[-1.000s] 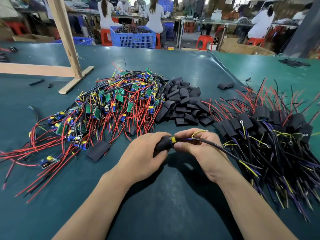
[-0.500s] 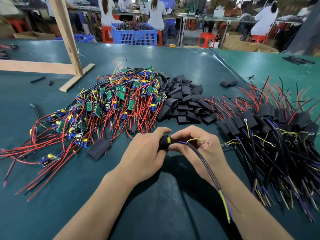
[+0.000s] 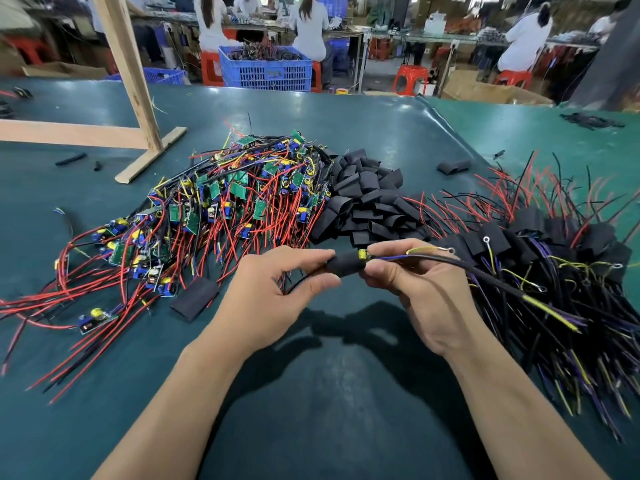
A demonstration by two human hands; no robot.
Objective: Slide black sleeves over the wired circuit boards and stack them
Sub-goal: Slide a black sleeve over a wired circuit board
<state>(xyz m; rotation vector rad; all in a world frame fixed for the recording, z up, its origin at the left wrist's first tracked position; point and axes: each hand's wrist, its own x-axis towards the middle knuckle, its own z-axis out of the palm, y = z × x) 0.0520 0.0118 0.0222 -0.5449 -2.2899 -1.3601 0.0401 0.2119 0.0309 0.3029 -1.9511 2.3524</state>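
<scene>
A black sleeve (image 3: 344, 265) is held above the green desk (image 3: 104, 209), at mid-frame, between both hands. The left hand (image 3: 273, 299) is closed on the sleeve's left end, pinched between thumb and forefinger. The right hand (image 3: 420, 292) is closed on the right end, where a yellow component of the circuit board (image 3: 362, 254) is seen just poking out of the sleeve. The rest of the board is hidden inside. A black cable (image 3: 485, 273) with purple and yellow leads is run from that end over the right hand toward the lower right. A thin black wire is seen exiting the sleeve's left end, below the left thumb.

Left of the hands, a pile of bare boards with red wires (image 3: 214, 216) is spread across the desk. Behind the hands, a heap of empty sleeves (image 3: 367, 199) is placed, touching the board pile's right edge. One loose flat sleeve (image 3: 194, 299) is lying just beside the left hand. On the right, the stack of finished sleeved boards (image 3: 554, 258) is laid out, with wires fanned toward the near edge.

A wooden frame (image 3: 135, 98) is stood at far left. A blue crate (image 3: 266, 69) and seated people are seen past the desk.
</scene>
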